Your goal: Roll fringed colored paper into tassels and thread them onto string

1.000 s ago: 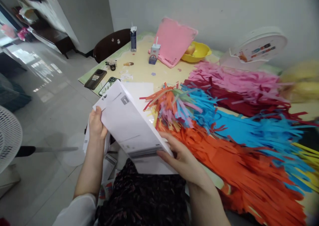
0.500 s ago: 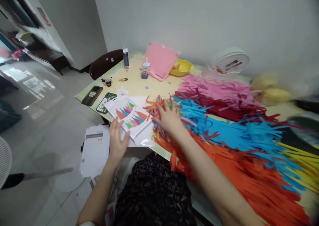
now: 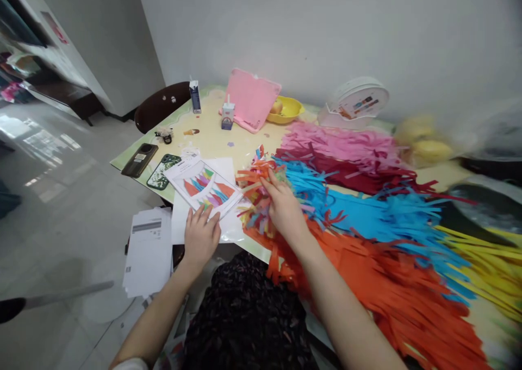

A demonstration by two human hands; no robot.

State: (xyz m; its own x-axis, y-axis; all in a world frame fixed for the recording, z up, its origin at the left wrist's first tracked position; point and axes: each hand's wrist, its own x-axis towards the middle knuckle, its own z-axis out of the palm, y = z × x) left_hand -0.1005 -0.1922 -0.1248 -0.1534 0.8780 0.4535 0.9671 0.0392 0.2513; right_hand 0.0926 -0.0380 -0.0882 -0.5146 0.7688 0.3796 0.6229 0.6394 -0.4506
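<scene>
My left hand (image 3: 202, 235) lies with its fingers spread on the lower edge of a flat white card (image 3: 204, 187), which carries a printed picture of multicoloured tassels. White paper (image 3: 183, 226) shows under the card. My right hand (image 3: 284, 207) reaches into a tangled bunch of mixed-colour paper strips (image 3: 255, 199), just right of the card. Its fingers are drawn together around some strips, with the fingertips partly hidden and blurred. Beside and beneath my right forearm spread fringed orange paper (image 3: 359, 272) and fringed blue paper (image 3: 375, 212).
Pink fringe (image 3: 342, 144) and dark red fringe (image 3: 346, 171) lie farther back, yellow strips (image 3: 485, 267) at the right. Two phones, one brown (image 3: 140, 160) and one green-patterned (image 3: 163, 171), are at the left. Behind stand drink cartons (image 3: 227, 115), a pink tablet case (image 3: 250, 98) and a yellow bowl (image 3: 290, 112).
The view has shifted slightly right. My left hand has slid from the card's left side to its lower edge. My right hand's spread fingers have drawn closer together among the strips.
</scene>
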